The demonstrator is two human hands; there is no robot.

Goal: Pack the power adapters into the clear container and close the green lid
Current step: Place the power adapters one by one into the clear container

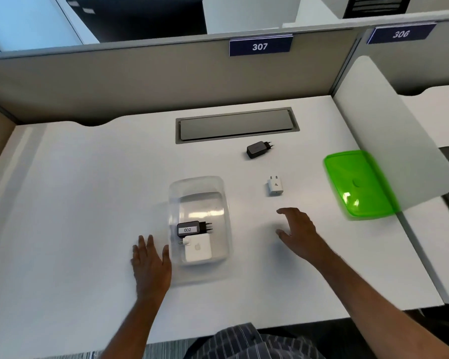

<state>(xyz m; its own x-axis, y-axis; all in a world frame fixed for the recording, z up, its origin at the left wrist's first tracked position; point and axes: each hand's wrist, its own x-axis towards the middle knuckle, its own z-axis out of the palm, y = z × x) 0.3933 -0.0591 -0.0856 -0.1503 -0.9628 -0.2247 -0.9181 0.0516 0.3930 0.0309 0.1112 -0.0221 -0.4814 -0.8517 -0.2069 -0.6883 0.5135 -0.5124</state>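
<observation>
Clear container (pixel 199 229) sits mid-desk, lid off; a black adapter labelled 002 (pixel 189 229) and a white square adapter (pixel 198 251) are packed at its near end, far end bare. Left hand (pixel 151 260) is laid flat, fingers spread, against the container's left wall. Right hand (pixel 297 229) is held open, gripping nothing, just short of the small white adapter (pixel 274 186). Second black adapter (pixel 258 149) lies farther back, near the cable tray (pixel 236 125). Green lid (pixel 358 183) is parked at the right desk edge, partly behind the frosted divider (pixel 389 130). Open desk (pixel 75 203) between all items.

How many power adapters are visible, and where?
4: a black adapter labelled 002 and a white square adapter inside the clear plastic container; a small white adapter and a black adapter on the desk.
</observation>
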